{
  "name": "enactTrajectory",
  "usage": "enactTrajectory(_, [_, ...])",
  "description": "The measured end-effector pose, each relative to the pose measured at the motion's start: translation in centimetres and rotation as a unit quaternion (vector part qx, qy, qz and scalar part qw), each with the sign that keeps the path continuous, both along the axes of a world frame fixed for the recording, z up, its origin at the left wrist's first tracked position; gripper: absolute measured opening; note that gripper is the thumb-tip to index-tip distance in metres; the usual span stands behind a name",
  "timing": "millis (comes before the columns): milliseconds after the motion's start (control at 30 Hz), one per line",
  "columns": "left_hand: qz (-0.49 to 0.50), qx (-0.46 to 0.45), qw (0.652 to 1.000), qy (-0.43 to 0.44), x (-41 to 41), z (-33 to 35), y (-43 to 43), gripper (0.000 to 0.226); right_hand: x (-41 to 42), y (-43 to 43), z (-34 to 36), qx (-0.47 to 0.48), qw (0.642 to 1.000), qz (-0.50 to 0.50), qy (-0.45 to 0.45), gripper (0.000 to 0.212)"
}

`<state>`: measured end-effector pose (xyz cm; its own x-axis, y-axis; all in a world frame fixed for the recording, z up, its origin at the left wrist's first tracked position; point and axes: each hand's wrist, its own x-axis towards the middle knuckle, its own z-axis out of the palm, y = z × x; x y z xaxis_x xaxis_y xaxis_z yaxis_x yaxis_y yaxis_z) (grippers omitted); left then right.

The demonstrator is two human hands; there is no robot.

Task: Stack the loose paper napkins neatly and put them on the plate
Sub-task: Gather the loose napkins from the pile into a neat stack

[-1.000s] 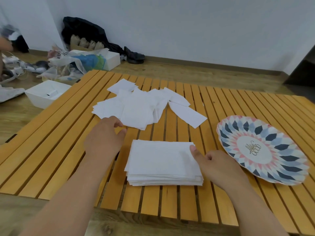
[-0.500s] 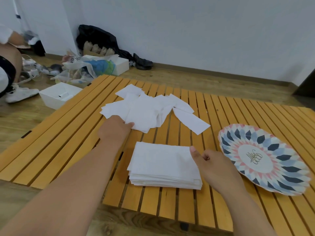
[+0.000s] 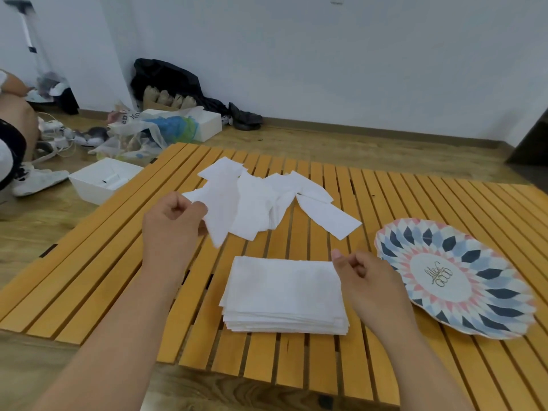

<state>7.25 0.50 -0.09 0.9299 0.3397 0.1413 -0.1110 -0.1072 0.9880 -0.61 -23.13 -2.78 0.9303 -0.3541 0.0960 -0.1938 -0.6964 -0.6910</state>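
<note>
- Since half a second ago the left hand (image 3: 170, 229) has come up off the near edge of the loose pile (image 3: 261, 203). Its fingers (image 3: 197, 209) now pinch one napkin (image 3: 222, 215) by its left corner, and the rest of the sheet dangles to their right.
- That looks like one more sheet on its way to the stack (image 3: 281, 289), so the sorting isn't finished. Several napkins are fanned out just beyond and to the right of those fingers.
- The right hand (image 3: 370, 283) has barely shifted. It sits at the stack's right edge, fingers loosely curled and holding nothing, thumb poking toward the far right corner. I can't tell if it actually touches the paper.
- The stack is below and to the right of the pinching fingers, with bare table (image 3: 400, 197) between. Its edges look fairly square, with a few lower sheets peeking out at the near side.
- The plate (image 3: 489, 295) has nothing on it. It sits just right of the right hand's knuckles and its rim is near.
- There's plenty of room to swing the sheet over. My guess is the only snag would be the dangling corner dragging across the pile or nudging the top sheet crooked.
</note>
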Motion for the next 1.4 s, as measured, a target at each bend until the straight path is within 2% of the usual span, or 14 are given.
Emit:
enactTrajectory(33, [-0.04,-0.052,0.998,0.006,-1.2,0.8,-0.5,0.027,0.1,0.2,0.2,0.048,0.999,0.004,-0.012,0.036])
enactTrajectory(100, [-0.12,-0.099,0.987,0.035,-3.0,1.6,-1.3,0.032,0.0,0.8,0.8,0.173,0.984,0.024,-0.021,0.025])
enactTrajectory(167, [-0.199,-0.131,0.969,0.071,-4.0,1.7,-2.1,0.028,-0.3,1.4,1.5,0.298,0.953,0.06,0.0,0.016])
enactTrajectory(200, [-0.229,-0.136,0.959,0.093,-4.2,1.6,-2.4,0.024,-0.5,1.7,1.7,0.348,0.934,0.077,0.016,0.019])
enactTrajectory(267, [-0.257,-0.105,0.951,0.135,-4.3,1.1,-3.0,0.024,-0.7,1.8,1.8,0.397,0.912,0.099,0.042,0.027])
enactTrajectory(333, [-0.254,-0.048,0.952,0.162,-4.1,0.2,-3.7,0.029,-0.7,1.8,1.9,0.398,0.91,0.104,0.047,0.023])
enactTrajectory(467, [-0.242,0.044,0.955,0.165,-3.8,-1.4,-4.2,0.01,-0.4,1.6,1.5,0.346,0.936,0.051,0.026,0.011])
enactTrajectory(600, [-0.215,0.142,0.955,0.143,-3.2,-2.6,-4.0,0.014,0.1,1.5,0.3,0.221,0.975,0.025,0.016,0.003])
enactTrajectory(667, [-0.197,0.188,0.953,0.129,-2.8,-2.9,-3.9,0.017,0.3,1.7,-0.5,0.141,0.989,0.025,0.026,0.008])
enactTrajectory(833, [-0.159,0.28,0.94,0.11,-2.2,-3.7,-3.7,0.021,0.7,2.6,-1.9,0.002,0.999,0.02,0.028,0.01])
enactTrajectory(1000, [-0.145,0.357,0.917,0.102,-1.7,-4.1,-3.2,0.028,0.5,3.4,-2.4,-0.095,0.995,0.023,0.013,0.027])
enactTrajectory(1133, [-0.109,0.336,0.931,0.087,-0.2,-4.1,-2.4,0.026,0.3,3.6,-2.4,-0.133,0.991,0.017,0.0,0.043])
enactTrajectory(1267, [-0.047,0.301,0.949,0.085,3.2,-5.0,-1.3,0.018,0.3,3.5,-2.2,-0.179,0.983,0.032,-0.002,0.039])
enactTrajectory(1400, [-0.028,0.345,0.931,0.12,7.0,-6.8,-0.5,0.036,0.5,3.4,-2.4,-0.183,0.982,0.048,0.008,0.033])
